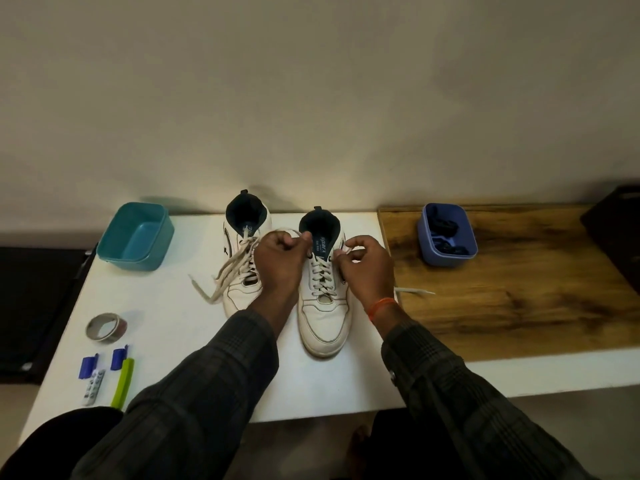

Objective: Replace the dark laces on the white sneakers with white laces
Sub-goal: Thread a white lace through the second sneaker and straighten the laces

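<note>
With both hands, left (277, 258) and right (367, 261), pinching the white lace (320, 271) ends, I should pull evenly to seat the crossings on the right sneaker (325, 306).

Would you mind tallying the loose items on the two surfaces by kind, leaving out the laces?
White sneakers: 2
Plastic tubs: 2, teal and blue
Tape roll: 1
Small blue clips: 2
Green stick-shaped item: 1
Small white strips: 2
Total: 10
</note>
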